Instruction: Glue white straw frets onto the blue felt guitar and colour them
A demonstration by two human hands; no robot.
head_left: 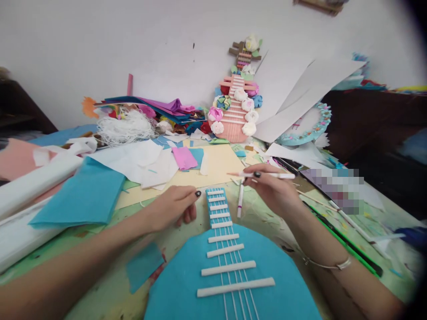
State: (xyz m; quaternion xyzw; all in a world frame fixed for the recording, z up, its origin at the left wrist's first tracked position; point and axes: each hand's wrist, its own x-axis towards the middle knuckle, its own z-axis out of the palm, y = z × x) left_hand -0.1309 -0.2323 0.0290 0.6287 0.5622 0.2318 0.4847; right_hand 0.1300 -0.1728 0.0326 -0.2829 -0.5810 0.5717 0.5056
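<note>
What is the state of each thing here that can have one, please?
Left hand: fingers curled, grip unclear
Right hand: closed on the white pen
White pen: held, nearly level
Turquoise guitar shape: strung, white bars across
Pink guitar shape: upright, decorated with paper flowers
White string: loose, tangled heap
Large turquoise paper: folded
Purple-banded marker: lying down

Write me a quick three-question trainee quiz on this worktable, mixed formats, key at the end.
1. True or false: the right hand holds a white pen.
2. Multiple choice: the crossbars on the blue guitar model are
A) pink
B) white
C) green
3. Fill in the blank: the pink guitar model by the wall is decorated with ____.

Key: 1 true; 2 B; 3 flowers.
</note>
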